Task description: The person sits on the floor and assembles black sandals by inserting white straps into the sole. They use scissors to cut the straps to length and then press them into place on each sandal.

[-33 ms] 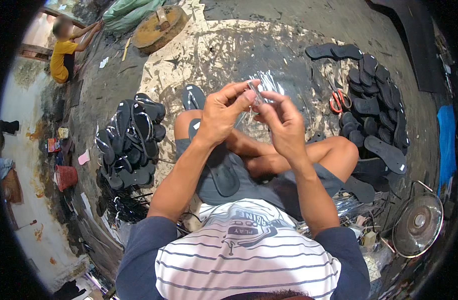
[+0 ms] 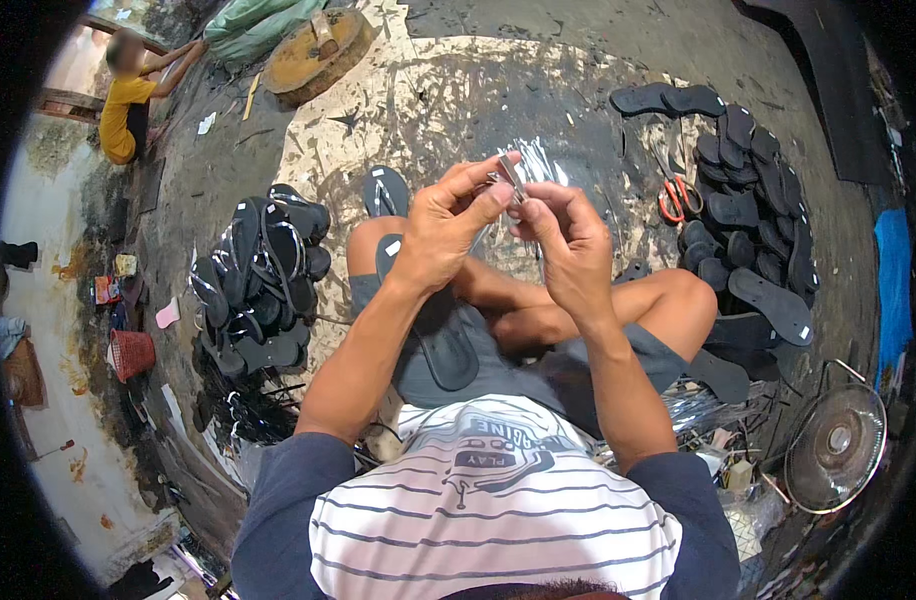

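In front of my crossed legs, my left hand point(image 2: 446, 215) pinches a narrow silvery strap point(image 2: 513, 178) between thumb and fingertips. My right hand point(image 2: 570, 235) is closed on the lower end of the same strap, its fingers curled. A black sandal sole point(image 2: 446, 350) lies across my left thigh, apart from both hands. Just beyond my left knee is a black flip-flop point(image 2: 385, 192) with a silvery strap fitted. A loose bunch of shiny silvery strips point(image 2: 538, 162) lies on the floor behind my hands.
Strapped flip-flops point(image 2: 263, 270) are heaped at left, bare black soles point(image 2: 743, 200) at right. Orange-handled scissors point(image 2: 678, 198) lie near the soles. A fan point(image 2: 836, 450) stands at lower right. A round rusty block point(image 2: 318, 55) sits far left, near a person in a yellow top point(image 2: 126, 110).
The silvery strap has turned slightly between my fingers, and my right hand has shifted a little. The rest looks the same.
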`<move>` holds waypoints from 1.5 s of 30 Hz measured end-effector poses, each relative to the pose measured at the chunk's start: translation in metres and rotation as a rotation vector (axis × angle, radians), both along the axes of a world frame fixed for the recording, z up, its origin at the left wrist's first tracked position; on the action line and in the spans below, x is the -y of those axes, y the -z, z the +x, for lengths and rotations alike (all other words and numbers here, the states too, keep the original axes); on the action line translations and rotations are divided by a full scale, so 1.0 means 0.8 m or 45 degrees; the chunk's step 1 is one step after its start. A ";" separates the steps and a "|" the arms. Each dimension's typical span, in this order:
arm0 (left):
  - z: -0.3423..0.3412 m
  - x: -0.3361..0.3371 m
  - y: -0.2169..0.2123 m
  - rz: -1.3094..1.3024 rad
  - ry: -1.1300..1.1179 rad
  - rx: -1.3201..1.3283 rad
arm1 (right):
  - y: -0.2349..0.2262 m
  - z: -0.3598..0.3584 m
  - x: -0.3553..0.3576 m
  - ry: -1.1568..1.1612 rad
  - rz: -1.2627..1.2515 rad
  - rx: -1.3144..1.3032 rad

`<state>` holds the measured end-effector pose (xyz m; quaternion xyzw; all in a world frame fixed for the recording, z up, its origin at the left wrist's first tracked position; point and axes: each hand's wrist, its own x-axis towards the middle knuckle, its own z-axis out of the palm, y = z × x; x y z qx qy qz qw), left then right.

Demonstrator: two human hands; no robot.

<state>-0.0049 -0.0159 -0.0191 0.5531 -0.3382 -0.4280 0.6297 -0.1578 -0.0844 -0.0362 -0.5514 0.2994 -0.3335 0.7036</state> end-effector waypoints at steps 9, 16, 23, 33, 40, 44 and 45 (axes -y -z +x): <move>-0.004 -0.016 -0.028 -0.076 -0.183 -0.111 | -0.036 -0.009 0.011 0.212 -0.316 -0.001; -0.013 -0.020 -0.026 -0.136 -0.115 -0.168 | -0.050 -0.005 0.000 0.153 -0.838 -0.173; -0.018 -0.018 -0.025 -0.209 -0.122 -0.165 | -0.048 0.002 -0.005 0.139 -0.809 -0.116; 0.122 -0.121 0.050 0.539 0.060 1.865 | -0.135 -0.067 0.002 -0.083 -0.477 0.208; 0.027 -0.153 0.020 0.634 0.039 0.604 | -0.190 -0.052 -0.006 -0.412 -0.828 1.215; 0.007 -0.155 0.024 0.491 -0.023 -0.032 | -0.193 -0.049 0.004 -0.505 -0.936 1.247; 0.013 -0.151 0.025 0.617 -0.068 -0.124 | -0.196 -0.056 0.009 -0.602 -0.893 1.189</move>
